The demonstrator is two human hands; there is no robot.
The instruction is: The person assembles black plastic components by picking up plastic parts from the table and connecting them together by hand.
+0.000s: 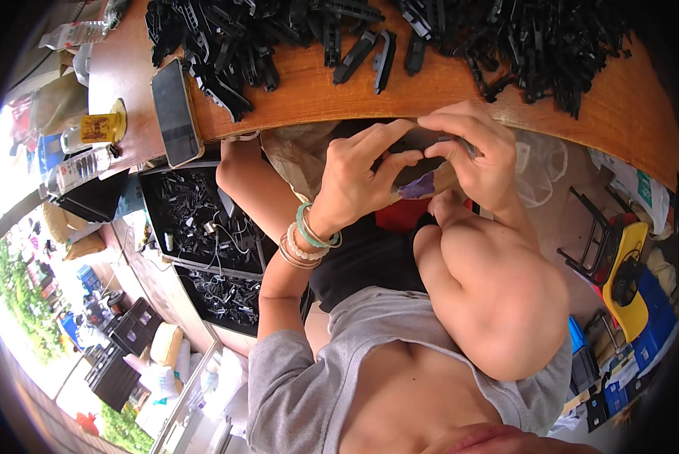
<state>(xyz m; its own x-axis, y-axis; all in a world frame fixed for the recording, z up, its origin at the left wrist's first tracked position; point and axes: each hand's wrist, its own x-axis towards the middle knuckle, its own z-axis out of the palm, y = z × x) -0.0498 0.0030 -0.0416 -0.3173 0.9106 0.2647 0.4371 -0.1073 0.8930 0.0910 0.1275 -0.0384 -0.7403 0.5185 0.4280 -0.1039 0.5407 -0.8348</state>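
Note:
My left hand [362,174], with bracelets [309,234] at its wrist, is raised just off the table's near edge. Its thumb and forefinger curl towards the fingertips of my right hand [477,155]. Both hands are closed in a pinch; whatever lies between the fingertips is dark and too small to name. Beyond them, on the brown wooden table [302,106], lies a large heap of black plastic parts [536,45]. Two loose black plastic pieces [385,60] rest near the edge closest to my hands.
A phone [176,113] lies on the table's left part, near a yellow tape roll [116,125]. Black trays [203,261] full of small dark parts stand low at the left. A yellow stool [625,284] is at the right. Clear plastic bags [540,170] hang under the table edge.

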